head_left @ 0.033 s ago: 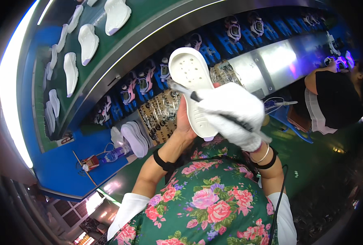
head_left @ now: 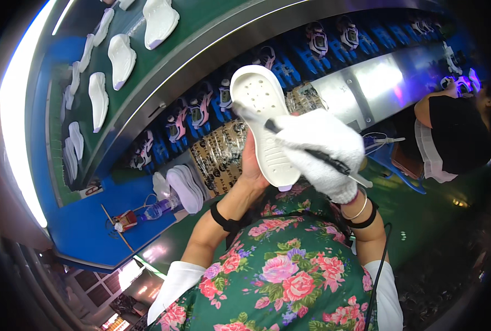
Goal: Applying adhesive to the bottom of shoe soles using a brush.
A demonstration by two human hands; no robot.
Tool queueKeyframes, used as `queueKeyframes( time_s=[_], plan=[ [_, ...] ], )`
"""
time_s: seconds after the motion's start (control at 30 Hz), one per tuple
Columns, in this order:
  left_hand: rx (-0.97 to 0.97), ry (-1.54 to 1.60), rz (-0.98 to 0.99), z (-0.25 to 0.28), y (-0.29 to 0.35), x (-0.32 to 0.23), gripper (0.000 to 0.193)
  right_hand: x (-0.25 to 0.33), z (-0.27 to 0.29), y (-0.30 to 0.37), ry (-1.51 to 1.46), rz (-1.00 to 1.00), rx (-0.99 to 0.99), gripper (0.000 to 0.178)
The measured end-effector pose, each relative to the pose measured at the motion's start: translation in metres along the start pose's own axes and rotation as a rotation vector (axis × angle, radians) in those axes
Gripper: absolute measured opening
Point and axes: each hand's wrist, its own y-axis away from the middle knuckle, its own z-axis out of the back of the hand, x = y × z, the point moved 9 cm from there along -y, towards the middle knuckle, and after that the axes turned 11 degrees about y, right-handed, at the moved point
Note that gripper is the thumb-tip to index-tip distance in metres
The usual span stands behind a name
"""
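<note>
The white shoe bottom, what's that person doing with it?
The person's left hand holds up the white sole, with its holes and ridges facing the camera. The right hand, in a white glove, grips a brush-like tool slanting across the sole. I can't tell whether its tip touches. More white soles lie at the upper left, and a stack of pale soles is beside a bottle.

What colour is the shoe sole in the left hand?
The shoe sole is off-white; the head view shows it best.
</note>
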Motion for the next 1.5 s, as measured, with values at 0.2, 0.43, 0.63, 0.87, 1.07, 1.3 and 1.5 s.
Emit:
queueKeyframes(
  time_s=[0.2, 0.43, 0.63, 0.87, 1.07, 1.3, 1.5],
  plan=[
    [-0.116, -0.334, -0.058, 0.000, -0.011, -0.012, 0.073, 0.016, -0.010, 0.008, 0.242, 0.196, -0.012, 0.018],
    [0.017, -0.210, -0.122, -0.016, -0.025, -0.027, 0.079, -0.020, 0.008, 0.008, 0.066, 0.065, -0.126, 0.022],
    [-0.070, -0.296, -0.083, 0.002, -0.027, -0.032, 0.084, -0.008, -0.010, 0.026, 0.014, 0.069, 0.011, 0.024],
    [-0.015, -0.315, -0.051, -0.009, -0.034, -0.027, 0.091, -0.001, -0.012, 0.037, 0.214, 0.227, 0.031, 0.027],
    [0.023, -0.164, 0.089, -0.012, -0.035, -0.023, 0.091, -0.022, -0.003, 0.040, 0.023, 0.120, 0.033, 0.027],
    [0.035, -0.137, 0.034, -0.016, -0.038, -0.027, 0.095, -0.012, -0.015, 0.054, -0.133, 0.041, 0.207, 0.025],
    [-0.003, -0.319, 0.150, -0.013, -0.038, -0.032, 0.099, -0.003, -0.016, 0.064, 0.123, 0.201, 0.093, 0.019]
  ],
)
